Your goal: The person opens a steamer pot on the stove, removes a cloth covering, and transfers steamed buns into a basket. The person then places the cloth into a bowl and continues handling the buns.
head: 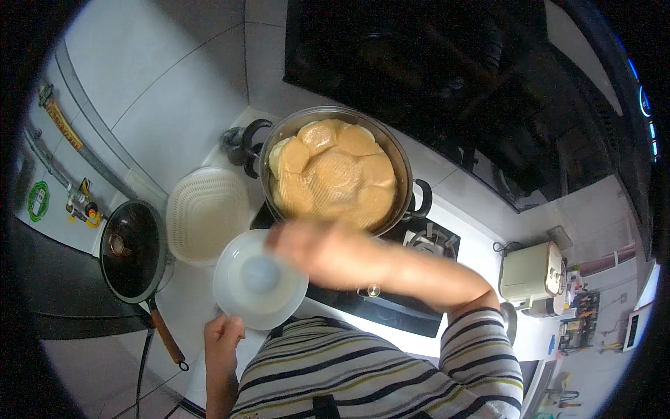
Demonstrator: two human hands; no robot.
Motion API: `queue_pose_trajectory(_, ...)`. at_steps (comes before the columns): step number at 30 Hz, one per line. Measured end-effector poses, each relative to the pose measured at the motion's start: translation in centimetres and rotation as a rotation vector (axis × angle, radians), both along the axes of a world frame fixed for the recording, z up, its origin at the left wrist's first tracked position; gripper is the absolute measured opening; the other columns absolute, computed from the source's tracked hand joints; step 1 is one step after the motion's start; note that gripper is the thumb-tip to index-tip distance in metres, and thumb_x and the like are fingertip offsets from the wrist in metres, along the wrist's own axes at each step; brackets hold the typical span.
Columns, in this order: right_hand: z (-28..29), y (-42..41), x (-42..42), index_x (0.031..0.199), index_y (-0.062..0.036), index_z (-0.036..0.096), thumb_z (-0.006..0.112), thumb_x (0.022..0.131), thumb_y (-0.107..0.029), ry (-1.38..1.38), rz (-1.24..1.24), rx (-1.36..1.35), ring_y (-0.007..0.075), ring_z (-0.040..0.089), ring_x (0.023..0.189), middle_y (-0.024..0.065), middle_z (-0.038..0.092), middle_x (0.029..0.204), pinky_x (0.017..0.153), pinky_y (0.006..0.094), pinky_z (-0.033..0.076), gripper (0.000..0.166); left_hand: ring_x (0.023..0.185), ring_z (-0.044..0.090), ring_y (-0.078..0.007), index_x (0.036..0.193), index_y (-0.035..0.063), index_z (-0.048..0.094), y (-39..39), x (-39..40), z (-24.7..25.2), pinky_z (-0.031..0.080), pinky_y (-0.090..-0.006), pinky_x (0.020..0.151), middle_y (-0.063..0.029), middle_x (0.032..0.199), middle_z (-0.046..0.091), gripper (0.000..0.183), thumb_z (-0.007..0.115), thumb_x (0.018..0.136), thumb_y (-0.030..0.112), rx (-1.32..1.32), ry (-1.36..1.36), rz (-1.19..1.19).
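My left hand (224, 335) grips the near rim of a translucent white plastic bowl (230, 293). A bluish round patch shows at the bowl's bottom; I cannot tell whether liquid is in it. Motion blurs my right hand (303, 249), which reaches across between the bowl's far right rim and the pot's near edge. What its fingers do, or hold, cannot be made out. Beyond it a wide metal pot (403, 173) with black handles sits on the stove. Tan-topped buns (335, 167) are packed in the pot, and a fine mesh-like texture covers their surface.
A white plastic basket (180, 225) stands left of the bowl. Further left is a black frying pan (131, 262), its wooden handle (167, 338) pointing towards me. The black gas hob (387, 304) lies under my right forearm. A pale green appliance (528, 272) stands at the right.
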State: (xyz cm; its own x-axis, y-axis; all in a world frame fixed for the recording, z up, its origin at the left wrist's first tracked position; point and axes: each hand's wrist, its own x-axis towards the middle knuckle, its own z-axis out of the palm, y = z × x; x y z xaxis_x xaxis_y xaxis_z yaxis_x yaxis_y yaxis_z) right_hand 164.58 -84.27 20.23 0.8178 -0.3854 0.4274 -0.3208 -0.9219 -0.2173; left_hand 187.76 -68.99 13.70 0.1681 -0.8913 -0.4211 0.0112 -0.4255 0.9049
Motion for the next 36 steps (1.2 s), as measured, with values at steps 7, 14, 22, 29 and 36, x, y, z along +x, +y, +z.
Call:
queue_pose_trajectory(7,-7.8,6.3,5.2,0.098,0.0009,0.062,0.055,0.077,-0.008,0.472,-0.071,0.418,0.0317,0.064,0.091,0.0165,0.063,0.099,0.076,0.0422,0.053,0.024,0.057,0.041,-0.0075,0.063,0.0021,0.049,0.1,0.8,-1.3,0.034,-0.0254,0.054,0.0013,0.057,0.046,0.030,0.058,0.086,0.019,-0.066,-0.109,-0.210)
queue_pose_trajectory(14,-11.9,9.6,2.8,0.101,-0.0009,0.062,0.056,0.079,-0.012,0.538,-0.281,0.513,0.0303,0.065,0.089,0.0160,0.064,0.102,0.080,0.0377,0.051,0.024,0.059,0.041,-0.0079,0.066,0.0009,0.046,-0.1,0.2,-5.7,0.034,-0.0252,0.056,-0.0007,0.060,0.046,0.030,0.055,0.089,0.018,0.015,-0.051,-0.433)
queue_pose_trajectory(22,-12.5,17.0,-4.3,0.116,-0.0030,0.057,0.051,0.091,-0.030,0.003,-0.640,0.734,0.0358,0.061,0.096,0.0183,0.058,0.116,0.084,0.0406,0.049,0.037,0.056,0.041,-0.0066,0.066,-0.0002,0.049,-2.6,-5.7,-9.7,0.032,-0.0245,0.052,-0.0004,0.059,0.048,0.030,0.056,0.090,0.016,0.061,0.014,-0.816)
queue_pose_trajectory(29,-14.3,25.8,-10.0,0.111,-0.0057,0.058,0.053,0.084,-0.015,0.388,-0.936,0.725,0.0305,0.065,0.084,0.0130,0.065,0.096,0.077,0.0391,0.051,0.030,0.057,0.045,-0.0058,0.067,0.0005,0.053,-2.5,-16.4,-12.9,0.035,-0.0234,0.053,0.0003,0.059,0.049,0.031,0.058,0.090,0.020,-0.038,0.143,-1.204)
queue_pose_trajectory(36,-16.1,32.0,-17.7,0.109,-0.0114,0.061,0.048,0.083,-0.009,0.393,-1.381,0.629,0.0263,0.067,0.073,0.0111,0.067,0.080,0.065,0.0374,0.052,0.029,0.068,0.052,-0.0097,0.128,0.0090,0.044,-0.3,-27.3,-15.8,0.047,-0.0262,0.060,-0.0035,0.080,0.056,0.040,0.058,0.091,0.019,-0.060,0.297,-1.417)
